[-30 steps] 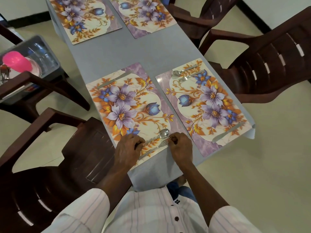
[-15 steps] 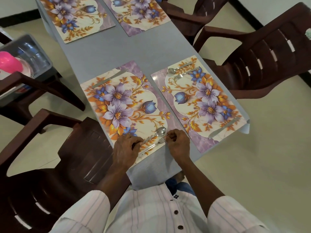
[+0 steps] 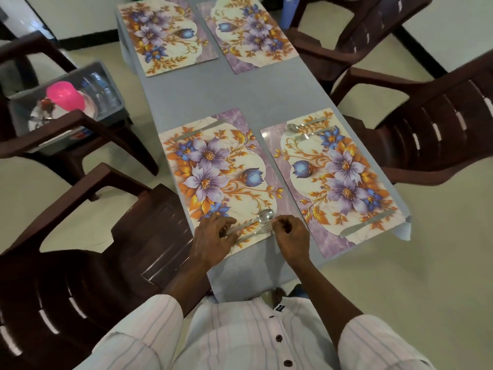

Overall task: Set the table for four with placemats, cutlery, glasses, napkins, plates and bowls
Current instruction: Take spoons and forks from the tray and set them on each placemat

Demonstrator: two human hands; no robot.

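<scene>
Spoon (image 3: pixel 265 216) & fork (image 3: pixel 262 230) side by side on near-left placemat (image 3: pixel 221 156).
L hand (image 3: pixel 213 237) curls round spoon handle, R hand (image 3: pixel 293 237) pinches fork head; both at placemat's near edge, on grey surface (image 3: pixel 240 94).

**Four brown chairs and a grey tub**

We count four dark brown plastic chairs: a near one on the left (image 3: pixel 80 263), a farther one on the left (image 3: pixel 53 132), and two on the right, one near (image 3: pixel 432 129) and one far (image 3: pixel 373 28). Three of them show slotted backs. A grey tub (image 3: pixel 116 84) sits between the arms of the far left chair. Under them we see a cream floor (image 3: pixel 400 276), and a black skirting (image 3: pixel 88 37) runs along the white wall (image 3: pixel 80 12).
</scene>
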